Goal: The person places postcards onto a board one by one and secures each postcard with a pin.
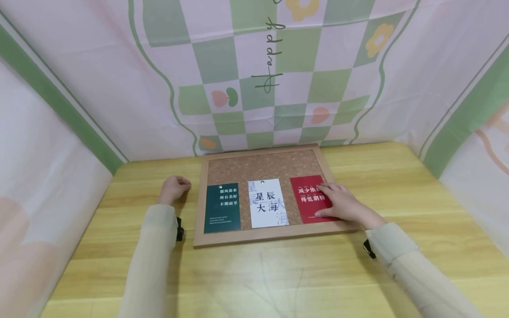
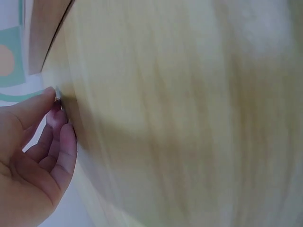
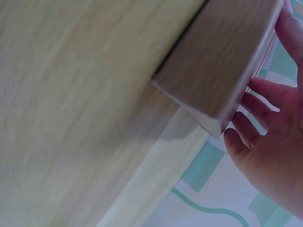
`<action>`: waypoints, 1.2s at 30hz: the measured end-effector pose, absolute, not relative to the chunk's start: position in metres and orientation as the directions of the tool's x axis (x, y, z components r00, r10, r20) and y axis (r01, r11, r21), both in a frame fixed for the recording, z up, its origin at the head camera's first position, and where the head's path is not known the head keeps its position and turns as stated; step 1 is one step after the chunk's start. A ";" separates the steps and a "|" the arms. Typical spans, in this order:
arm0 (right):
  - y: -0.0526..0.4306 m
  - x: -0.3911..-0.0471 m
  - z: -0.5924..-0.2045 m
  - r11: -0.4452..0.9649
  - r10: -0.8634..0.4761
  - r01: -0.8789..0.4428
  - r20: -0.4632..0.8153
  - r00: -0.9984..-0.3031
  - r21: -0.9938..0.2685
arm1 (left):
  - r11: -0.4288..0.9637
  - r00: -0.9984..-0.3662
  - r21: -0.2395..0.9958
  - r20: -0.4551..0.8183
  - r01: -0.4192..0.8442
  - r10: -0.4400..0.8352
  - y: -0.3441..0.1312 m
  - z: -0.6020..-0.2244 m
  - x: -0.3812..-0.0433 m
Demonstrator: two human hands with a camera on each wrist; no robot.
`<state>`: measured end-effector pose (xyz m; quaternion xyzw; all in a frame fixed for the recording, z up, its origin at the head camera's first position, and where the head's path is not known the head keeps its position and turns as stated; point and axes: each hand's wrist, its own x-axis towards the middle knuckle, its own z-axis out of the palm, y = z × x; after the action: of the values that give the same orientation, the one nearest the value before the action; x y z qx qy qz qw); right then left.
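A wood-framed cork board [image 1: 262, 163] lies on the table with three cards on it. The green card [image 1: 222, 216] and the white card [image 1: 264, 216] each have a small shiny tack at the top edge. On the right, the red card [image 1: 308, 212] shows no tack and is partly covered by my right hand [image 1: 345, 204]. That hand rests on it with fingers and thumb spread. Left of the board, my left hand [image 1: 174, 189] is just above the table. Its thumb and fingertip pinch a tiny shiny thumbtack [image 2: 57, 98], mostly hidden by the fingers.
The yellow wood-grain table [image 1: 254, 282] extends around the board. A patterned cloth [image 1: 254, 79] hangs directly behind the board's far edge, and more cloth [image 1: 39, 176] closes off the left side and the right.
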<state>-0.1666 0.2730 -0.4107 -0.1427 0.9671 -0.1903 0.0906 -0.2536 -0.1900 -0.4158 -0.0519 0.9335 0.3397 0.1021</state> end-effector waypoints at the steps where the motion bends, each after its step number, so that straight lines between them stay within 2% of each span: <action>1: 0.273 -0.167 -0.410 0.887 -0.310 -0.242 -0.120 -0.943 -0.393 | 0.761 -0.974 0.627 -0.222 -0.169 -0.034 -0.189 -0.415 -0.254; 8: 0.271 -0.167 -0.409 0.888 -0.311 -0.242 -0.122 -0.943 -0.391 | 0.727 -0.987 0.671 -0.142 -0.149 -0.071 -0.173 -0.401 -0.259; 16: 0.270 -0.166 -0.408 0.887 -0.312 -0.243 -0.121 -0.942 -0.393 | 0.649 -0.991 0.750 -0.077 -0.127 -0.106 -0.128 -0.384 -0.264; 23: 0.269 -0.165 -0.409 0.882 -0.317 -0.248 -0.116 -0.941 -0.401 | 0.632 -0.998 0.773 -0.036 -0.058 -0.047 -0.087 -0.379 -0.267; 31: 0.270 -0.164 -0.408 0.881 -0.313 -0.242 -0.118 -0.943 -0.406 | 0.526 -0.991 0.844 -0.130 -0.106 0.009 -0.044 -0.370 -0.265; 36: 0.271 -0.163 -0.408 0.882 -0.310 -0.239 -0.119 -0.943 -0.406 | 0.516 -0.990 0.851 -0.134 -0.097 0.035 -0.017 -0.373 -0.263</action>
<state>-0.1629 0.2712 -0.4077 -0.1421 0.9658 -0.1969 0.0908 -0.2630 -0.0172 -0.3733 -0.0181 0.8679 0.4918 0.0672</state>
